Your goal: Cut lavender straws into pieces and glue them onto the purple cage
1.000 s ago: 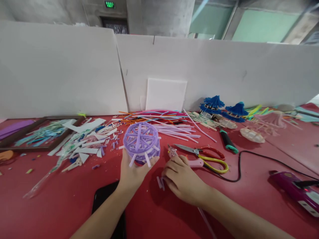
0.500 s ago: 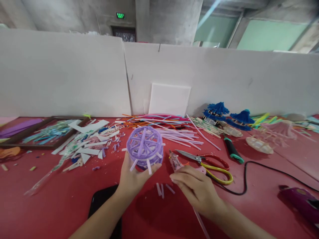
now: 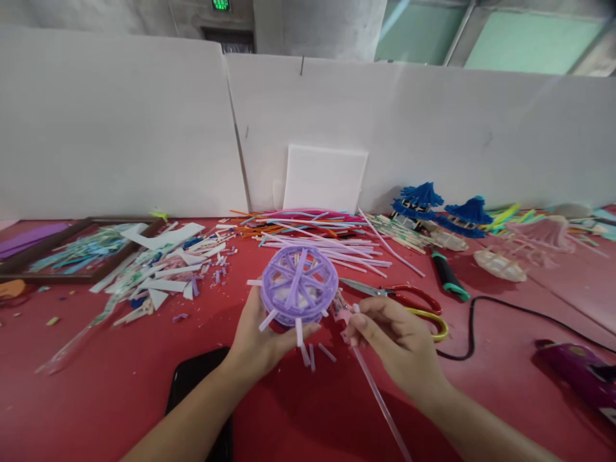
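My left hand [image 3: 262,337] is closed around a round lattice of purple strips [image 3: 299,285], with spokes across its face and several short pale stubs sticking out of its rim. To its right, my right hand [image 3: 394,337] pinches a short pale-lilac strip [image 3: 357,309] between thumb and fingers. Partly hidden behind those fingers lies a pink hot glue gun [image 3: 341,310]. A long translucent stick [image 3: 382,404] runs from below the fingers toward the front edge. Several cut lilac pieces [image 3: 327,352] lie on the red table under the lattice.
Scissors [image 3: 414,298] with red and yellow handles lie beyond my right hand, near a black-green handled tool [image 3: 450,277] and a black cord [image 3: 471,327]. Lilac strips [image 3: 346,250] are heaped behind. A black phone [image 3: 199,378] lies by my left forearm, scraps [image 3: 168,276] further left.
The purple lattice has shifted right, closer to my right hand, and turned a little. My right hand has turned and lifted off the glue gun, showing the small strip. The view has tilted slightly down.
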### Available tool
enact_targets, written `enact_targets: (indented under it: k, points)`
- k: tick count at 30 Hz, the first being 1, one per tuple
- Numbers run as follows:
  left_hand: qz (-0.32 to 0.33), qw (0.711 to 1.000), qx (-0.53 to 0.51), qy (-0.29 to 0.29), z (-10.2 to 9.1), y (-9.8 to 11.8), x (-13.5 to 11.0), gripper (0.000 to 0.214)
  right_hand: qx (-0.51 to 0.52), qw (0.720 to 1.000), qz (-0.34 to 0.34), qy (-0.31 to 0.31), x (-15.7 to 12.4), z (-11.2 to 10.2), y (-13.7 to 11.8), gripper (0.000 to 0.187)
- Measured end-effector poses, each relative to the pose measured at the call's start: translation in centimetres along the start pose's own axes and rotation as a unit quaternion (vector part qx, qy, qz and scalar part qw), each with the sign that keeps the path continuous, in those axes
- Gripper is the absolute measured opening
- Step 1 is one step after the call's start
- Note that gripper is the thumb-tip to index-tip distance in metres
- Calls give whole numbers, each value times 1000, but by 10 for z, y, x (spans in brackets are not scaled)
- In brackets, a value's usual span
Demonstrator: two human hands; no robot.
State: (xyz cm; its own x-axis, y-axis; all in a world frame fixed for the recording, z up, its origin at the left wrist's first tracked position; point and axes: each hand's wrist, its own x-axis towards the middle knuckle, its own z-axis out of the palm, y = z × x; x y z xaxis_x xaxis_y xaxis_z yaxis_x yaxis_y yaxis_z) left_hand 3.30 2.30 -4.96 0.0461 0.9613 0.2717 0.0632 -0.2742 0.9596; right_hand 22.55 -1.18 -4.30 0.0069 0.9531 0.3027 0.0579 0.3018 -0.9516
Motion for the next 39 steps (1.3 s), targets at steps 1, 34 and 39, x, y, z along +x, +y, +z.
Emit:
enact_targets:
  k: [1,34,39]
  points:
    - [6,1000,0,-4,0,0,0,66,28,999,26,2,1,2,-1,16]
    - [8,1000,13,-9,1,0,2,57,131,984,120,-16,8,16,-1,26]
    - [12,1000,13,-9,1,1,1,58,144,981,125,-21,6,19,-3,27]
